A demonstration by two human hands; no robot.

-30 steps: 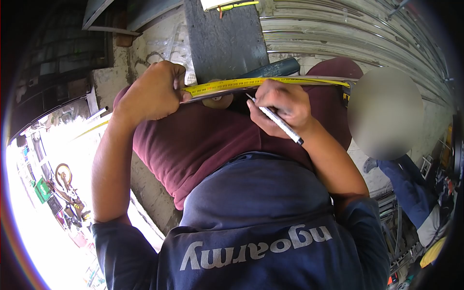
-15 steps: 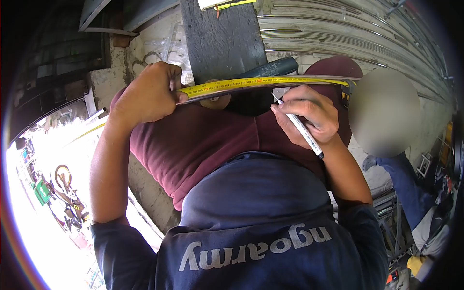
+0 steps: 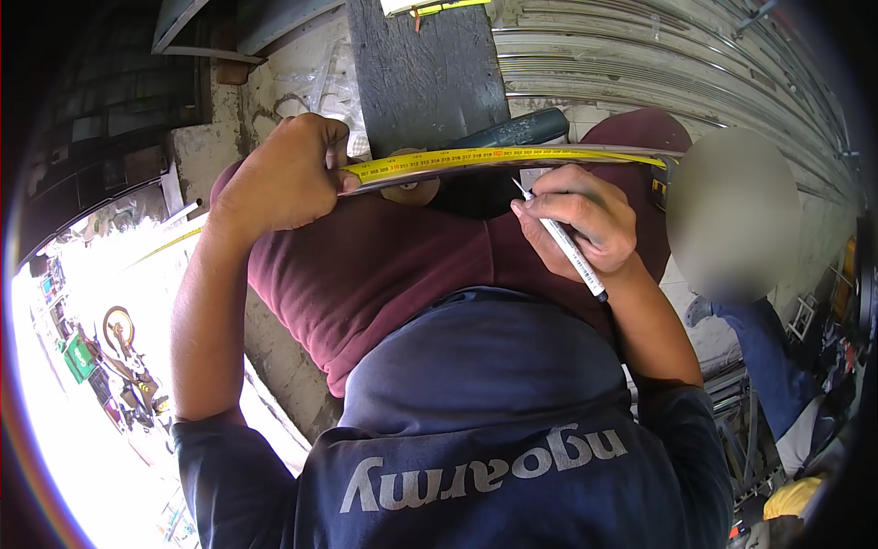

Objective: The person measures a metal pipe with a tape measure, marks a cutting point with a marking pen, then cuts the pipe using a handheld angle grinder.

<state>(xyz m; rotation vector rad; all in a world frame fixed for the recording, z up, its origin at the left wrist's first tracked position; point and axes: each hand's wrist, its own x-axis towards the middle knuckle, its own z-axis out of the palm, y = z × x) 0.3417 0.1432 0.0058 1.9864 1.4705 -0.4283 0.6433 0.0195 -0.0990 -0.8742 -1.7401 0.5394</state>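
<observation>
A yellow measuring tape (image 3: 457,162) stretches across above my lap, along a thin metal strip. At its left part my left hand (image 3: 288,178) is closed round the tape, with the thumb at its edge. My right hand (image 3: 585,220) pinches a white marker (image 3: 569,247) with a dark end; its thin tip points up and left, a little below the tape. The tape's case (image 3: 658,190) shows in part near my knee, beside a blurred area. Under the tape is a dark green tool (image 3: 519,130) with a round disc (image 3: 410,190).
A dark wooden board (image 3: 425,73) lies ahead, with long metal bars (image 3: 622,69) on the floor to its right. Another person's leg (image 3: 764,357) is at the right. A bicycle (image 3: 119,329) and a green box (image 3: 79,357) stand in the bright area at left.
My right hand and the marker have moved slightly to the left. My left hand keeps its hold on the tape. At the lower right, the other person and a yellow item have shifted a little.
</observation>
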